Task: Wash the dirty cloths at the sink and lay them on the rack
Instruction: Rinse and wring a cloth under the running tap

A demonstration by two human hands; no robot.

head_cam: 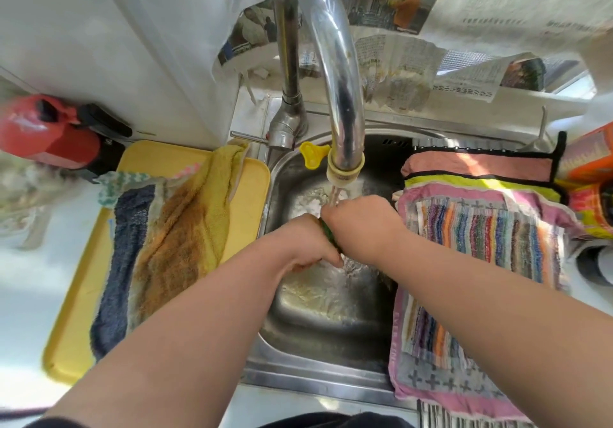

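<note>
Head view: both hands are over the sink (pixel 331 334), right under the tap (pixel 335 72). The water stream (pixel 334 193) is running and lands at the far edge of the right hand (pixel 363 225).

Grip: the right hand is fisted round a green cloth (pixel 328 233). The left hand (pixel 303 240) presses against it from the left, fingers curled down, also holding it. Only a thin green strip shows between the two hands; the rest is hidden.

Left of the sink, a yellow tray (pixel 66 344) sits on the white bench (pixel 23 288). On it, left to right and overlapping:
- blue cloth (pixel 122 261)
- brown-stained cloth (pixel 172 245)
- yellow towel (pixel 219 189), its far end draped over the tray's far edge
- zigzag cloth (pixel 116 189), green and white, bunched at the far left end

Right of the sink, a ribbed metal rack (pixel 464 145) is mostly covered:
- salmon cloth with black edging (pixel 477 165) at the far end
- striped cloth (pixel 487 238) lying on a pink-bordered cloth (pixel 441 378), whose left edge hangs over the sink rim

Far left there is a red container (pixel 43 132). Newspaper (pixel 398 62) lines the far wall. An orange packet (pixel 590 159) sits at the right edge.
</note>
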